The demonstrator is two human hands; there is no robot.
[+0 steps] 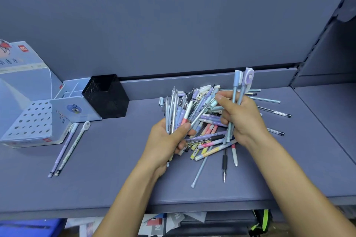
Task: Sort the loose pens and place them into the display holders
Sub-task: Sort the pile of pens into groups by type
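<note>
A heap of loose pens in pastel and clear colours lies on the grey shelf, right of centre. My left hand grips a fanned bunch of pens over the heap's left side. My right hand holds two upright pens, one blue and one purple, with its fingertips touching other pens in the heap. At the left stand a black mesh holder, a light blue divided holder and a perforated display box.
Two pens lie side by side on the shelf in front of the display box. The shelf's back wall rises behind the heap, and a side panel closes the right. Below the front edge are papers and a blue bin.
</note>
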